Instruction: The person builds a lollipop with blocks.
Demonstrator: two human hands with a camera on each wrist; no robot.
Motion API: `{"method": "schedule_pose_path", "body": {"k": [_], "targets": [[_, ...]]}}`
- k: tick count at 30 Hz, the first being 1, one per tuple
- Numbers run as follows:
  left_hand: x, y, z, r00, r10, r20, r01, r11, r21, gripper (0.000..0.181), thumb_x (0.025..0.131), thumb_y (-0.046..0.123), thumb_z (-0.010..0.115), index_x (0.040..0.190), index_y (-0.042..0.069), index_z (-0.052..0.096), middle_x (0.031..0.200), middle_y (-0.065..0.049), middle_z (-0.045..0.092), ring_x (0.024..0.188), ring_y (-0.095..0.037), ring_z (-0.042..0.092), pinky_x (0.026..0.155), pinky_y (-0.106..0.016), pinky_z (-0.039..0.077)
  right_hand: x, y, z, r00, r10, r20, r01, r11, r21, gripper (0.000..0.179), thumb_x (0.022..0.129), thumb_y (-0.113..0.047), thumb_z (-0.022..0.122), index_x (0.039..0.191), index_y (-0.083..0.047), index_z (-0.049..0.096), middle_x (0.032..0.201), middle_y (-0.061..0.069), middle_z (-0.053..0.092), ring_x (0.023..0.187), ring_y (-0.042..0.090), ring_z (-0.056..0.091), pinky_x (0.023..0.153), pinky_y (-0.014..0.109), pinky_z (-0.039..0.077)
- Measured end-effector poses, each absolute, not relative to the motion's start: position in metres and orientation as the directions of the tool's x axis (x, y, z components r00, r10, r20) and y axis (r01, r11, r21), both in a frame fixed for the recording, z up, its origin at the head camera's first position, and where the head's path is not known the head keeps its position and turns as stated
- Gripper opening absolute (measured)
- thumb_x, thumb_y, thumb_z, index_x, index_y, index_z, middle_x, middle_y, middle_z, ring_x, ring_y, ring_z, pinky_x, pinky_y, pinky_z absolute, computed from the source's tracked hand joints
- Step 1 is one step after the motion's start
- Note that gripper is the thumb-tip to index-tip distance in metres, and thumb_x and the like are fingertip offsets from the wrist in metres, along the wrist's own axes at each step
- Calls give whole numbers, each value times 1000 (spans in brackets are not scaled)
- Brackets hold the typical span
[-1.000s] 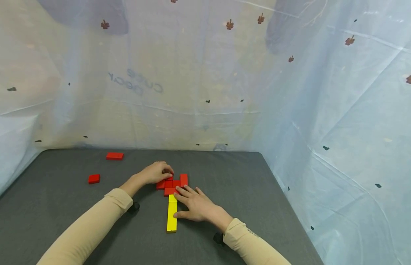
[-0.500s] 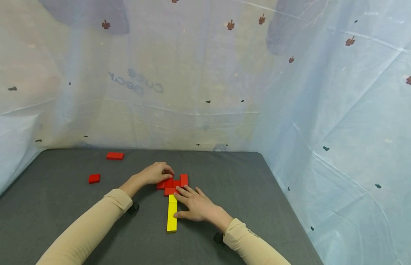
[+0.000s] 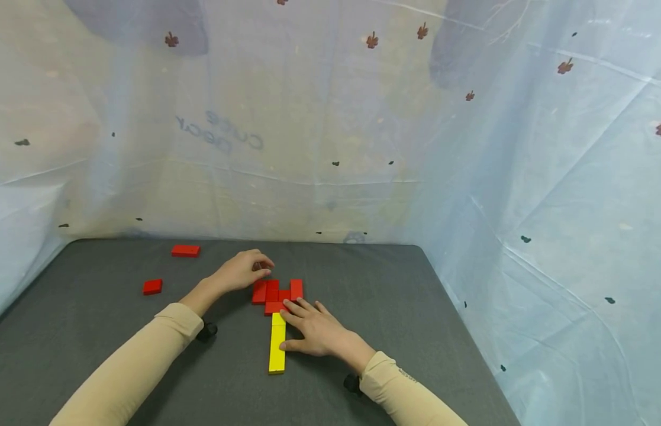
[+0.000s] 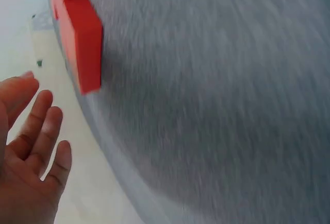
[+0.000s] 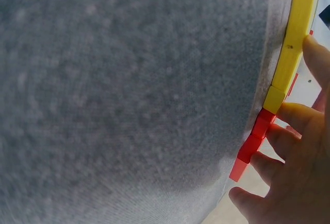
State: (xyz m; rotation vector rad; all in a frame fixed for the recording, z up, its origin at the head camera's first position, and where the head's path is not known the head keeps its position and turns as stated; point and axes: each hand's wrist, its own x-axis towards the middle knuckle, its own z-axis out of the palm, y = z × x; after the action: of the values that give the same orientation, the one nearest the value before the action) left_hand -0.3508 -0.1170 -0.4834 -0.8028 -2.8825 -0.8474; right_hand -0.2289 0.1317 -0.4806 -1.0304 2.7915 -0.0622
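Several flat red blocks (image 3: 273, 290) lie packed together mid-table, some lengthwise, some crosswise. Below them runs a strip of yellow, a short block (image 3: 279, 318) above a long block (image 3: 277, 349). My left hand (image 3: 237, 273) hovers just beyond the upper left of the red group, its fingers loosely bent around nothing. In the left wrist view, those fingers (image 4: 45, 136) are apart, with a red block (image 4: 85, 46) beside them. My right hand (image 3: 319, 331) lies spread at the right side, fingertips at the lower red block (image 3: 274, 308) and thumb against the long yellow one. The right wrist view shows this hand (image 5: 299, 167) along the row.
Toward the table's back left lie a longer red block (image 3: 186, 251) and a smaller red block (image 3: 152, 287). A pale printed sheet (image 3: 309, 118) hangs behind the dark grey table (image 3: 394, 307) and along its right.
My left hand has lifted off the upper-left red blocks and drawn back up and left, uncovering their far ends. The right hand stays in place.
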Motion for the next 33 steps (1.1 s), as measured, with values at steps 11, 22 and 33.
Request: {"method": "schedule_pose_path", "body": {"k": [11, 22, 33], "targets": [[-334, -177, -457, -874, 413, 256, 486, 731, 479, 24, 93, 27, 64, 116, 19, 67, 109, 0, 62, 90, -16, 59, 71, -33, 51, -229, 133, -483, -743, -654, -138, -643, 756, -122, 77, 88, -70, 43, 152, -30, 26, 160, -11, 16, 149, 20, 14, 115, 56, 19], [-309, -250, -445, -887, 373, 272, 455, 803, 385, 24, 94, 27, 62, 116, 17, 67, 108, -2, 62, 92, -19, 60, 73, -39, 51, -228, 135, -483, -743, -654, -146, -640, 757, -131, 77, 90, -67, 45, 153, -29, 25, 160, -10, 14, 149, 20, 12, 116, 56, 18], [-285, -305, -456, -909, 330, 256, 402, 856, 325, 22, 91, 18, 67, 112, 11, 69, 105, -7, 63, 87, -20, 59, 63, -32, 47, -226, 134, -481, -746, -650, -142, -636, 759, -138, 77, 90, -67, 46, 153, -29, 24, 160, -9, 15, 149, 21, 12, 116, 57, 17]]}}
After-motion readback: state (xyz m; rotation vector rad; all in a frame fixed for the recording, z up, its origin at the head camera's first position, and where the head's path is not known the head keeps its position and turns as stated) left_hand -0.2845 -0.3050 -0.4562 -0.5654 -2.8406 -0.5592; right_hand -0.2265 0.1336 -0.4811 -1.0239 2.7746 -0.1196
